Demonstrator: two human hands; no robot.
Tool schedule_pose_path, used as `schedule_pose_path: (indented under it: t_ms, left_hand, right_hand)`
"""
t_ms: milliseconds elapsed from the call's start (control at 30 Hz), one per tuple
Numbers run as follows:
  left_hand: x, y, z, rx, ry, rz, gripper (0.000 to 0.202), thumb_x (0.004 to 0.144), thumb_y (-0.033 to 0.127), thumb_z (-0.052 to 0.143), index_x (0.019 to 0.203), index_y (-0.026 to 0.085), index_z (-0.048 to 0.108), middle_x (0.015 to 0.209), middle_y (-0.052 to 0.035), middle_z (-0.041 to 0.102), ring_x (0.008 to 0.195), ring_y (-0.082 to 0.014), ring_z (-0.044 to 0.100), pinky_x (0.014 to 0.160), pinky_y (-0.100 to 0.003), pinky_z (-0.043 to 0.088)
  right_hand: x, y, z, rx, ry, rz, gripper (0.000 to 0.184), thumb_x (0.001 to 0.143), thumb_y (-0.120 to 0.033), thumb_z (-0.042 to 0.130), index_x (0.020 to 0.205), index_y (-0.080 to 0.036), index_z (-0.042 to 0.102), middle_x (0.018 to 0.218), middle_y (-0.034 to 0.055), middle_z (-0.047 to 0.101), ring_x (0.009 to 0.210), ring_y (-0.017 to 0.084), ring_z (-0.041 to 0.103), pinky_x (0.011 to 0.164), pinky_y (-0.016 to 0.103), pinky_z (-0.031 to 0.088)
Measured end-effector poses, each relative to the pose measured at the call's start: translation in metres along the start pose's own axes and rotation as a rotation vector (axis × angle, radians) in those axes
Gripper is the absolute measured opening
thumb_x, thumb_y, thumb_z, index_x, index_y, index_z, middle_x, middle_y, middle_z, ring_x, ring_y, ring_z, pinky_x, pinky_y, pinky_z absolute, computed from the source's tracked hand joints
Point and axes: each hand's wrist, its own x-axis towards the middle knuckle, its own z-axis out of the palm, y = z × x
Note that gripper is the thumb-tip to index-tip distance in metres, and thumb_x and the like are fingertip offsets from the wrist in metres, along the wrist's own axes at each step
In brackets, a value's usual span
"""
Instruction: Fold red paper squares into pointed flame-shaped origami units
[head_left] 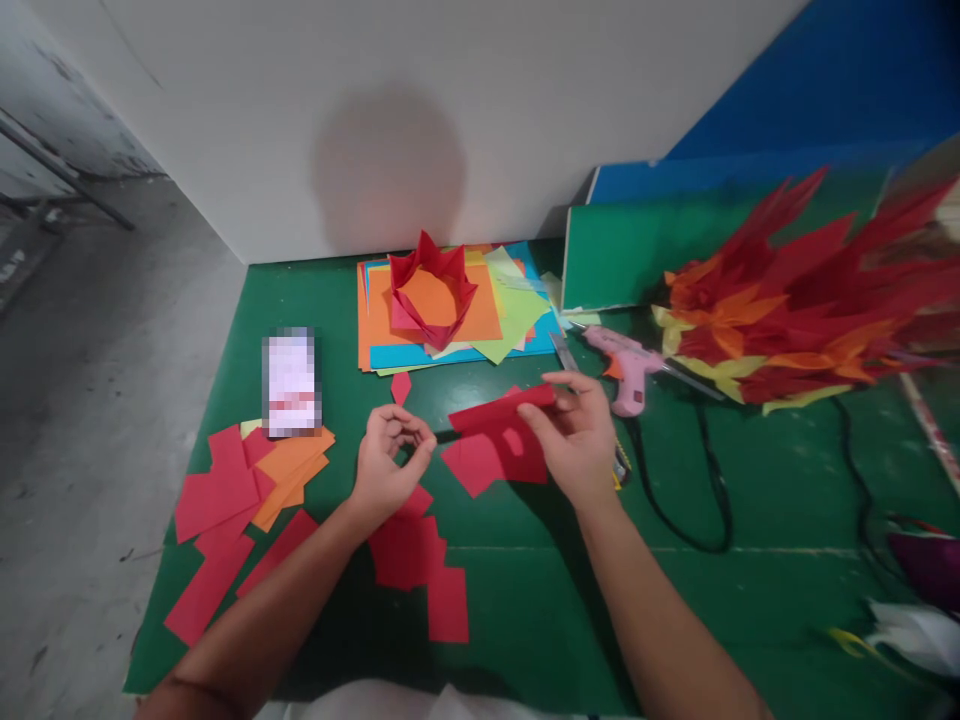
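Between the thumb and fingers of my right hand (574, 430) is a folded red paper piece (501, 405), held above the table. My left hand (394, 450) is closed in a pinch just left of that piece and apart from it. Anything between its fingertips is too small to make out. Below the hands lie loose red paper pieces (476, 465), and more red cut pieces (409, 550) are near my left wrist. A small red pointed piece (401, 387) rests beyond my left hand. Farther back, a red folded-paper ring with points (457, 268) sits on stacked coloured paper (390, 355).
A pink glue gun (630, 365) and its black cord are right of my right hand, beside a cutter knife (621, 465). A red-orange paper construction (810, 310) stands at the right. Red and orange pieces (217, 500) and a blurred-out phone-like rectangle (291, 380) lie left. A white panel (525, 120) rises behind.
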Motion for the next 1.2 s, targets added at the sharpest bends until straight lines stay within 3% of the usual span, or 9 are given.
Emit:
schedule_pose_path:
  t_ms: [233,433,633,733,833,900,967,1067,1200]
  left_hand:
    - [0.002,-0.006,0.001,-0.058,-0.019,-0.052,0.025,0.083,0.038,0.062,0.095,0.019,0.051,0.082,-0.0007,0.06,0.07,-0.0105,0.062,0.066,-0.024,0.053]
    - [0.003,-0.004,0.003,-0.128,-0.042,-0.102,0.027,0.08,0.041,0.066,0.094,0.018,0.059,0.078,-0.0002,0.059,0.064,-0.0088,0.062,0.061,-0.021,0.055]
    - [0.004,-0.007,0.003,-0.167,-0.067,-0.07,0.027,0.078,0.035,0.069,0.095,0.018,0.058,0.084,-0.0028,0.063,0.073,-0.0109,0.063,0.065,-0.021,0.056]
    - [0.003,-0.009,0.002,-0.064,-0.052,-0.031,0.017,0.08,0.03,0.065,0.091,0.018,0.059,0.083,-0.0025,0.064,0.07,-0.0106,0.064,0.063,-0.021,0.055]
    - [0.003,-0.008,0.0,0.172,-0.017,0.113,0.004,0.083,0.021,0.06,0.084,0.018,0.062,0.082,-0.0026,0.065,0.074,-0.0114,0.064,0.064,-0.021,0.054]
    - [0.004,-0.007,-0.002,0.331,-0.027,0.248,0.01,0.085,0.015,0.056,0.082,0.018,0.065,0.083,-0.0033,0.066,0.079,-0.0127,0.063,0.069,-0.023,0.054]
    - [0.005,-0.006,-0.004,0.43,-0.053,0.343,0.014,0.086,0.013,0.054,0.084,0.019,0.067,0.085,-0.004,0.067,0.082,-0.0132,0.064,0.074,-0.025,0.054]
    - [0.005,-0.006,-0.004,0.495,-0.078,0.387,0.015,0.087,0.013,0.055,0.088,0.019,0.069,0.086,-0.0045,0.067,0.081,-0.0131,0.064,0.074,-0.025,0.054]
    - [0.005,-0.008,-0.003,0.495,-0.074,0.342,0.013,0.086,0.014,0.057,0.089,0.019,0.069,0.087,-0.0043,0.067,0.081,-0.0127,0.064,0.073,-0.023,0.054]
  right_hand:
    - [-0.003,0.006,0.003,0.064,-0.149,0.05,0.04,0.079,-0.03,0.065,0.116,-0.027,0.052,0.085,0.0019,0.062,0.072,0.017,0.061,0.063,0.031,0.053]
    - [-0.004,0.01,0.004,-0.057,-0.201,-0.066,0.03,0.083,-0.028,0.061,0.113,-0.026,0.06,0.111,0.0057,0.062,0.097,0.02,0.06,0.087,0.037,0.049]
    - [-0.003,0.016,0.003,-0.113,-0.262,-0.13,0.029,0.086,-0.024,0.056,0.115,-0.028,0.058,0.113,0.0051,0.062,0.098,0.02,0.06,0.087,0.036,0.048]
    - [-0.002,0.014,0.003,-0.178,-0.251,-0.237,0.027,0.088,-0.023,0.053,0.113,-0.028,0.058,0.11,0.0054,0.063,0.1,0.021,0.059,0.088,0.039,0.048]
    - [-0.001,0.008,0.003,-0.438,-0.221,-0.46,0.03,0.085,-0.023,0.058,0.114,-0.029,0.06,0.124,0.0075,0.055,0.113,0.026,0.051,0.095,0.046,0.04]
    - [-0.004,0.004,0.003,-0.613,-0.245,-0.585,0.032,0.084,-0.021,0.061,0.113,-0.033,0.062,0.133,0.0062,0.048,0.118,0.028,0.046,0.098,0.049,0.035]
    - [-0.008,0.002,0.005,-0.691,-0.294,-0.671,0.031,0.085,-0.019,0.06,0.109,-0.036,0.065,0.13,0.0034,0.051,0.113,0.026,0.046,0.096,0.046,0.034]
    - [-0.013,0.002,0.008,-0.697,-0.361,-0.713,0.022,0.086,-0.02,0.059,0.1,-0.035,0.069,0.117,0.0014,0.06,0.102,0.022,0.047,0.089,0.04,0.035]
    - [-0.013,0.006,0.011,-0.667,-0.46,-0.668,0.013,0.088,-0.029,0.059,0.088,-0.029,0.072,0.102,0.0019,0.066,0.094,0.02,0.048,0.084,0.037,0.034]
